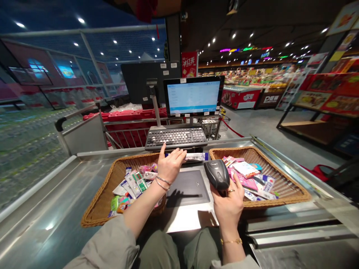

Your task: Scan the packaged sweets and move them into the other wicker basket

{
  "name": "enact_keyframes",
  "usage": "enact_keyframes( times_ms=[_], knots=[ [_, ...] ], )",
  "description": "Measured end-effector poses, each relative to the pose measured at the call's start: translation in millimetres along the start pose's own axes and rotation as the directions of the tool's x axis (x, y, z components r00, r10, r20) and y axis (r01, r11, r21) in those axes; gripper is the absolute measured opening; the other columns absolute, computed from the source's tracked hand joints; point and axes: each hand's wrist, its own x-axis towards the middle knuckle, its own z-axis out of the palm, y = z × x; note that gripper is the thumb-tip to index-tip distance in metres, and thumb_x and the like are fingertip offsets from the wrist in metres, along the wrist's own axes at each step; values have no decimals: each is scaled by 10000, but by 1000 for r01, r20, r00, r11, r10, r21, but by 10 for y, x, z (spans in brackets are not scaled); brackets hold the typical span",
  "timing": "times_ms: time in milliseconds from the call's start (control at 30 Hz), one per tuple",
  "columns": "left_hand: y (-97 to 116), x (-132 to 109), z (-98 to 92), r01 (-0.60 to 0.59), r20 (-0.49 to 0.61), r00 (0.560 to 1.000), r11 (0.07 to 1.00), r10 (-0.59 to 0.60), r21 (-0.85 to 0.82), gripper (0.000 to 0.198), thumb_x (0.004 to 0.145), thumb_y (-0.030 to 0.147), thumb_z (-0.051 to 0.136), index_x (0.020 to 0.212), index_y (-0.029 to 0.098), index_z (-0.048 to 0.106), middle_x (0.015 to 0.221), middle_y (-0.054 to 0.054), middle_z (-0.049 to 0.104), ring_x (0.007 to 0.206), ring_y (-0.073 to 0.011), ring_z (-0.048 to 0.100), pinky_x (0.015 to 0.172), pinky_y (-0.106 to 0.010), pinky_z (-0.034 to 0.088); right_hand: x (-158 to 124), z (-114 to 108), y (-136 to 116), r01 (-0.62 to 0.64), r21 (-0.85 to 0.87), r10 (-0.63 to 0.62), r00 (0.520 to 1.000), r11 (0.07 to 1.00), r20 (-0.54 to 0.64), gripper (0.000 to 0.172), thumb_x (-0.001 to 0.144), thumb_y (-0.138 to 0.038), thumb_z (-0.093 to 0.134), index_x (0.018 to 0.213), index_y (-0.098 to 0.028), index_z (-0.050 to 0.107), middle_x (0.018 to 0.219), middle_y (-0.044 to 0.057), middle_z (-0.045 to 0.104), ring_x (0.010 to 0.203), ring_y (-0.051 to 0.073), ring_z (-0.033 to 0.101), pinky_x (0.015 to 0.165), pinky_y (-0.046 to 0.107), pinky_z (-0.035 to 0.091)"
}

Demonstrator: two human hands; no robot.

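My left hand [169, 163] is over the gap between the left basket and the keyboard. Its fingers hold a long, narrow white-and-purple packet [196, 156], while one finger stretches up to the near edge of the black keyboard [176, 137]. My right hand [230, 203] grips a black handheld barcode scanner [217, 175], its head tilted up near the right basket. Below and between both hands lies a dark flat scanning plate [186, 188], with my left hand's shadow across it.
A left wicker basket [98, 196] holds mixed small packets, including a Dove bar [150, 175]. The right wicker basket [291, 186] carries pink, white and blue packets. Behind the keyboard stands a lit monitor [193, 96]. A metal counter [56, 201] surrounds the baskets; a shopping cart [129, 132] is beyond.
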Motion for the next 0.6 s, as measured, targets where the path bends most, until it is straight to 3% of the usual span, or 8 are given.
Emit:
enact_keyframes(
  times_ms=[267,600],
  knots=[
    [223,155,93,-22,-5,1000,999,22,-46,197,971,275,554,1134,241,657,1095,1,760,1064,-200,698,1217,-550,102,71,-147,161,-20,-43,16,997,999,-81,375,778,-349,741,1064,-110,706,1098,162,709,1268,320,522,1044,523,450],
    [544,344,265,-58,-3,998,990,58,-129,220,982,302,530,1142,230,662,1129,-29,748,1091,-223,688,1202,-604,141,180,-383,317,-103,-200,54,970,974,-235,561,774,-433,741,1175,-49,662,1111,211,702,1246,352,547,1036,535,455]
  ],
)
